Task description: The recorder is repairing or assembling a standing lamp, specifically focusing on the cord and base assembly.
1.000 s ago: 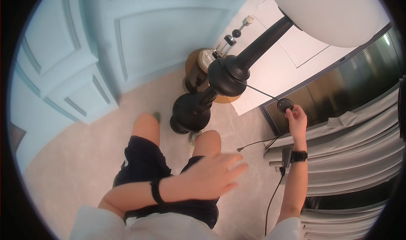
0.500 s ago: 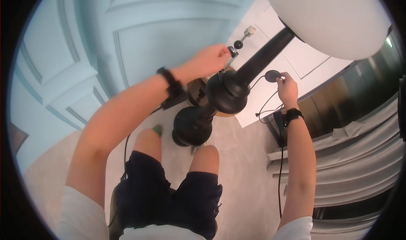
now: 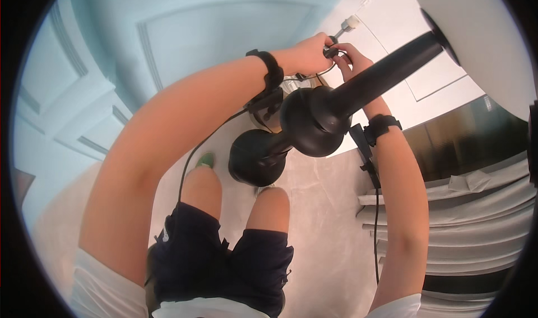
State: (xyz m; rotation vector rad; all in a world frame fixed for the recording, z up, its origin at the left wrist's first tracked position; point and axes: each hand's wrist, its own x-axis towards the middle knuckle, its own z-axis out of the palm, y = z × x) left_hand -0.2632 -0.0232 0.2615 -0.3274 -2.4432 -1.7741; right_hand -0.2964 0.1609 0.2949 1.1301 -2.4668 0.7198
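Note:
My left hand is closed around a slim metal lamp stem, just below its pale bulb socket. Close beside it, my right hand pinches a small round black cord switch between thumb and fingers and holds it against the stem. The thin black cord loops below both hands. Fingers partly cover the stem and the switch, so where they touch is hard to make out.
A big floor lamp with a turned black post and white shade leans across in front of my right forearm. Behind stand a pale blue panelled door and a white cabinet. Grey curtain folds hang at right.
My right hand has moved left and up with the round switch, bringing it to my left hand. The left hand has shifted up and right. The floor lamp appears further right in view.

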